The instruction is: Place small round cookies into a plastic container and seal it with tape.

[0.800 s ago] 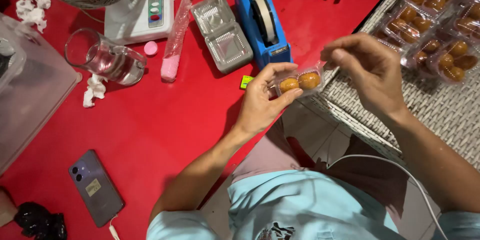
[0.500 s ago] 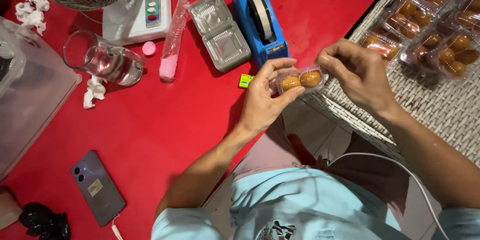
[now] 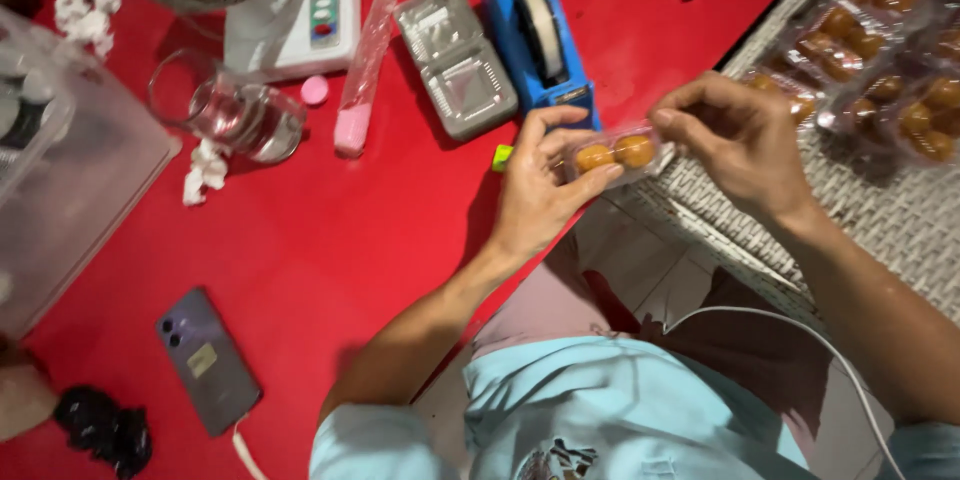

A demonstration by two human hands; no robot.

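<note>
Bright, even light falls from above on the red worktop (image 3: 330,270), which reads strongly saturated. Shadows are soft and short, darkest under the left hand (image 3: 540,195). The glass mug (image 3: 235,115) throws small glints. Edges bend with wide-angle distortion; the far corners are slightly soft.

The clear plastic pack (image 3: 613,155) contains two round orange-brown sweets side by side. It is held level above the red tabletop's (image 3: 330,240) right edge.

Tape dispenser (image 3: 540,30) just beyond hands (image 3: 640,155)
</note>
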